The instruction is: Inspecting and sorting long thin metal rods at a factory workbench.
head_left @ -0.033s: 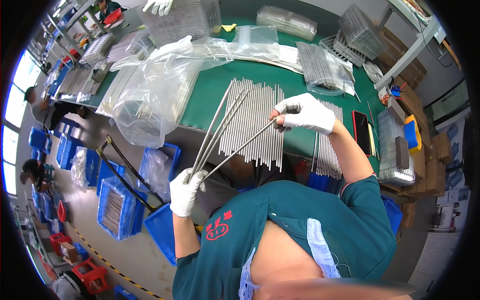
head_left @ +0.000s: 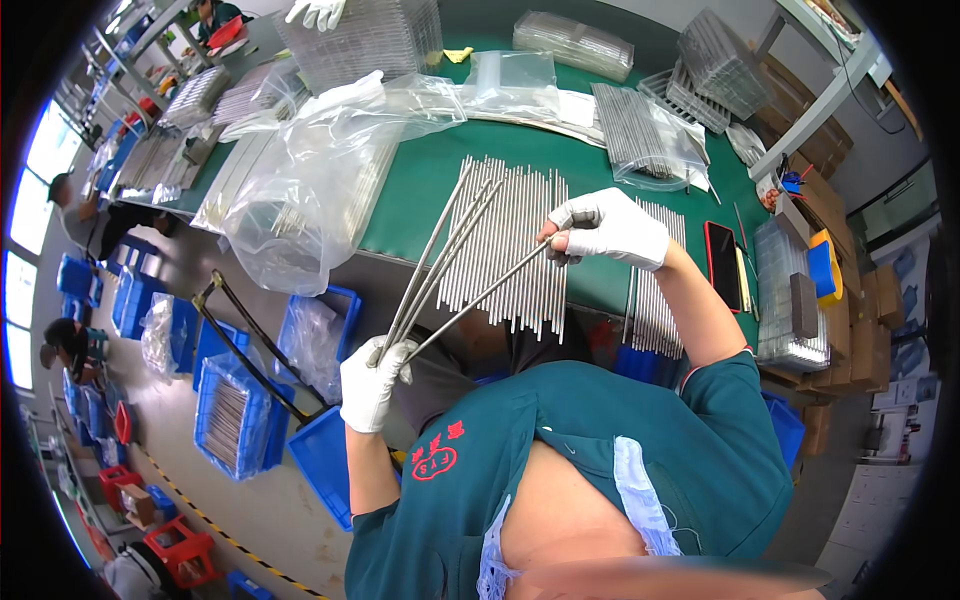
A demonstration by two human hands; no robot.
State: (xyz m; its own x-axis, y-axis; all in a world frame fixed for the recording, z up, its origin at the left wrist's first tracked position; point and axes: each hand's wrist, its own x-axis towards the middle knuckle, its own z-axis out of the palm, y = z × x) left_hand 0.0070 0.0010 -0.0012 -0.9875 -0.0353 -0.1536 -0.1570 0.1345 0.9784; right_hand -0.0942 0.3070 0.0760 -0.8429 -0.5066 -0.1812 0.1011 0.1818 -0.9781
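Observation:
My left hand [head_left: 368, 388], in a white glove, is closed around the lower ends of several thin metal rods [head_left: 437, 262] that fan out up and away from it. One rod [head_left: 478, 296] of this bunch leans to the right, and its far end is pinched between the thumb and fingers of my right hand [head_left: 612, 232]. That hand's glove leaves the fingertips bare. Below and behind the held rods, a row of similar metal rods [head_left: 515, 240] lies side by side on the green table [head_left: 415, 205], ends jutting past its near edge. A second row of rods [head_left: 660, 285] lies beneath my right forearm.
A clear plastic bag [head_left: 290, 205] drapes over the table's left edge. Bagged rods [head_left: 632, 130] and clear plastic trays [head_left: 575, 45] stand at the back. Right of my arm lie a red-edged phone [head_left: 722, 265] and a tape dispenser [head_left: 825, 268]. Blue crates [head_left: 240, 415] stand on the floor at left.

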